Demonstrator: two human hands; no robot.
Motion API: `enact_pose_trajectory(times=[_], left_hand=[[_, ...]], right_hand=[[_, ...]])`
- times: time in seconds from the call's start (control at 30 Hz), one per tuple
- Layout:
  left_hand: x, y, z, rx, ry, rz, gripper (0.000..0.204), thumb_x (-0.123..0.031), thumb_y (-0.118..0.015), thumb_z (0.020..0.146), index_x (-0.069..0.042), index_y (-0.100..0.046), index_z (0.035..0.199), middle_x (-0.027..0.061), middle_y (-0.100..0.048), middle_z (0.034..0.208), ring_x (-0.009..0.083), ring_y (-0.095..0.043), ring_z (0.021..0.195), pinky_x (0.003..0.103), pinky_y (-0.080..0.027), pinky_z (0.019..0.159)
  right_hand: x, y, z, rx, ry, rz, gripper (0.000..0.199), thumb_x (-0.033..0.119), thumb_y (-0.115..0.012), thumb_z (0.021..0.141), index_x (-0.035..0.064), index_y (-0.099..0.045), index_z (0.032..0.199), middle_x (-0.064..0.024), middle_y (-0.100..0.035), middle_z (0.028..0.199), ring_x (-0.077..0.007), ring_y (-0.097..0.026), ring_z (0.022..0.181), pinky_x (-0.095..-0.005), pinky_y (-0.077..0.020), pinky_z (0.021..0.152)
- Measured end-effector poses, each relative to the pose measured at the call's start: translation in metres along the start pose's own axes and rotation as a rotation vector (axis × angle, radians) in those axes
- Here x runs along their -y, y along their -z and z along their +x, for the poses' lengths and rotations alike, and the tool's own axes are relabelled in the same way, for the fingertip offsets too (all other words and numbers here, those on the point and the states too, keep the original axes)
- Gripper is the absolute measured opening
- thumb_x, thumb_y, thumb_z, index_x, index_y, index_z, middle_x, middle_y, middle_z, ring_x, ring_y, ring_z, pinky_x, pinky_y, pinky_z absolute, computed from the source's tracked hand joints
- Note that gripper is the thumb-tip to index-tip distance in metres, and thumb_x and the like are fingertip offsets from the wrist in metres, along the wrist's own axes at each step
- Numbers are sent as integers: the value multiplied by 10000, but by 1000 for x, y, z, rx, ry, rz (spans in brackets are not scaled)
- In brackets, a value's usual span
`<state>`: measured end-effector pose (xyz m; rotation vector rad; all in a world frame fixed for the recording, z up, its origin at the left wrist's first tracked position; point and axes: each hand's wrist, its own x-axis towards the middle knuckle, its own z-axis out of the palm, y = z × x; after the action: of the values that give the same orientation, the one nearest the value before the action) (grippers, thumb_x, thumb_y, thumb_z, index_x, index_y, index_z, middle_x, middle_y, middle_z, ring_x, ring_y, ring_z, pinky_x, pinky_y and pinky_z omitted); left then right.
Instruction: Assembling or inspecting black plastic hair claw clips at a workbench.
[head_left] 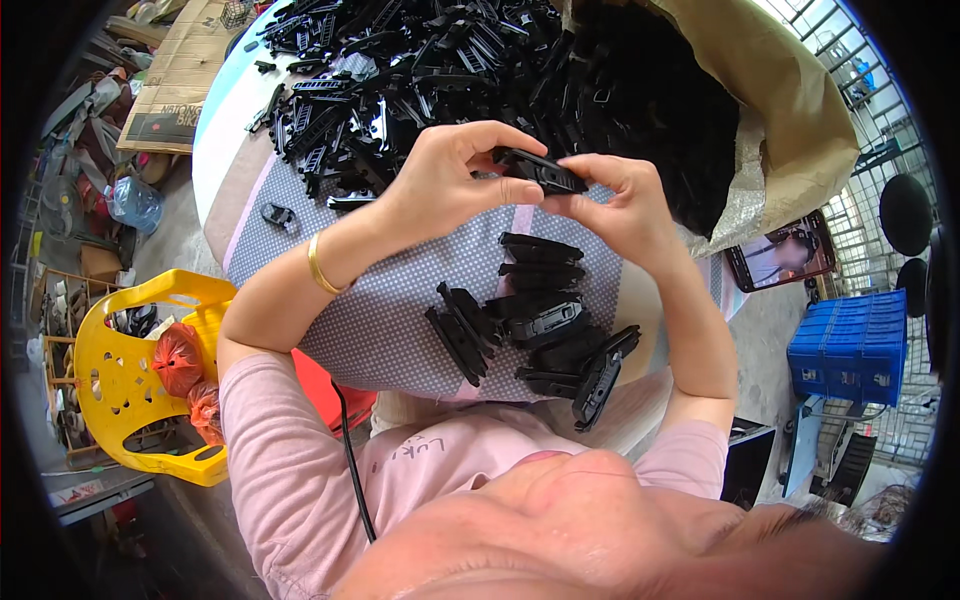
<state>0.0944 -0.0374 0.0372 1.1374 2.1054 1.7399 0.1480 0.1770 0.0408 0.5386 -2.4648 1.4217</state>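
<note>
We hold a slim black plastic part (pixel 542 172) between our two hands, over the round table's dotted tablecloth (pixel 375 325). Our left hand (pixel 440 180) has its thumb and fingers clamped on the left end, while our right hand (pixel 630 205) pinches the right end. Just below lies a cluster of similar black parts (pixel 542 275); beyond our hands spreads a dense heap of loose black pieces (pixel 410 75), beside a brown-edged sack (pixel 800 110) at the right with black contents.
</note>
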Motion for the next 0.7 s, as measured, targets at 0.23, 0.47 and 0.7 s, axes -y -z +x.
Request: enact_pose_trajectory(times=[0.23,0.47,0.7], left_hand=[[26,-2,11,-15,-237,876,376,-51,-663,764,-88,-615,1135,98,-544,1185,241,-510,1066,342,-463,887],[29,-13,15,111,-286,1055,371,5,-607,722,-48,-607,1088,123,-502,1159,271,-496,1062,352,-471,882],[29,-4,16,-175,-386,966,278,-17,-666,722,-3,-618,996,99,-577,1030,274,-544,951,341,-468,829]], right_hand=[[-9,13,4,665,-132,-427,388,324,-727,739,-33,-654,872,-150,-592,735,-265,-574,658,-347,-454,610],[-11,14,3,569,-120,-297,438,412,-640,805,-13,-647,696,-183,-570,593,-331,-571,566,-398,-445,543],[-47,11,13,46,365,-678,325,-36,-596,704,102,-678,988,-75,-611,1027,-243,-571,954,-321,-501,749]])
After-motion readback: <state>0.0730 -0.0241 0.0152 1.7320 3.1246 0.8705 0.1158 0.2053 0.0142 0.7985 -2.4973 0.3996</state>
